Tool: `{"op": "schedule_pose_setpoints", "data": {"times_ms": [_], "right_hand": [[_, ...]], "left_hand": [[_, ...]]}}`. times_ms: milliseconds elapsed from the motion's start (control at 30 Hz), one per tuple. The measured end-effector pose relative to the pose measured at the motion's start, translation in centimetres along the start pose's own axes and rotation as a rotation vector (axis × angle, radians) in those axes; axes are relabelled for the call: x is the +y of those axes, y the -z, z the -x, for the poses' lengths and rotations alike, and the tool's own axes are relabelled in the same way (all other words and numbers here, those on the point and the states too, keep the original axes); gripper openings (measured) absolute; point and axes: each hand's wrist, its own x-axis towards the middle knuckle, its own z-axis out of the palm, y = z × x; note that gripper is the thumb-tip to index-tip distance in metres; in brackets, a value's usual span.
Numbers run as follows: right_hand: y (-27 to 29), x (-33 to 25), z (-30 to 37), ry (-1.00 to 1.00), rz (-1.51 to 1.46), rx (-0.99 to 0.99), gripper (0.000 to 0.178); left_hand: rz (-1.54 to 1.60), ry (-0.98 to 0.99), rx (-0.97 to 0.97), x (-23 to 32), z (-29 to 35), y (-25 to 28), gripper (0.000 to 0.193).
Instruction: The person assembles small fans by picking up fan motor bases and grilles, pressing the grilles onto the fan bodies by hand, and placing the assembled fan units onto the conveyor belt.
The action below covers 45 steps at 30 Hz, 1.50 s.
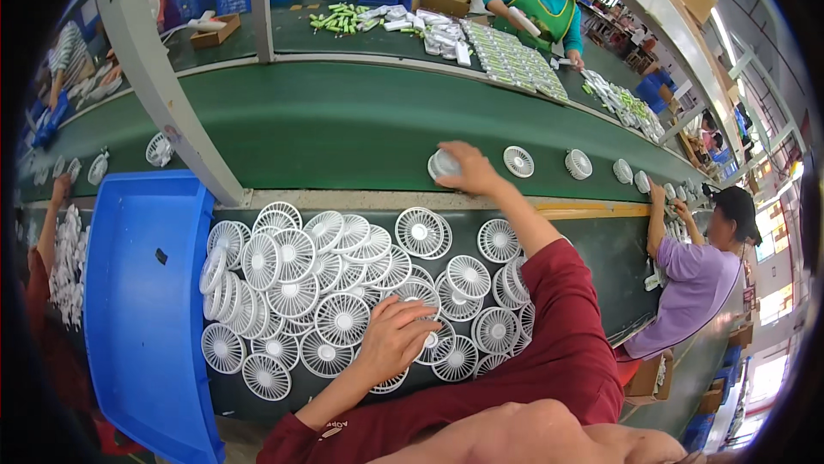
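Many round white plastic fan grilles (342,318) lie heaped and overlapping on the dark table before me. My left hand (396,337) rests low over the heap, its fingers stretched out and touching or just above the grilles; I see nothing held in it. Out over the green conveyor belt (343,121), my right hand (469,169) has its fingers bent around a white round fan part (442,165), which it partly covers. To the right of that hand, a white fan grille (518,162) and another round fan part (578,163) sit on the belt.
A large blue tray (107,292) stands left of the heap, beside a grey metal post (159,78). A co-worker in purple (695,258) handles parts at right. Across the belt, a person in a green apron (545,13) works behind rows of packed white-and-green items (515,56).
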Motion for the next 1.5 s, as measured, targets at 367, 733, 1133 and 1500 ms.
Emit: {"op": "schedule_pose_setpoints", "data": {"times_ms": [367,733,1133,1500], "right_hand": [[5.3,9.3,0.5,-0.459,0.221,0.249,0.072],[4.9,13.0,4.3,-0.697,0.253,0.0,0.079],[5.5,-8.9,12.4,0.064,-0.234,-0.244,0.078],[3.9,-12.2,16.4,-0.022,-0.228,0.197,0.049]], "left_hand": [[0.01,-0.021,0.001,0.1,-0.1,-0.3,0.02],[0.008,-0.04,-0.013,0.1,-0.2,-0.3,0.019],[-0.028,-0.069,0.041,0.8,-0.2,-0.8,0.015],[-0.013,-0.106,0.144,2.0,-0.7,0.4,0.02]]}}
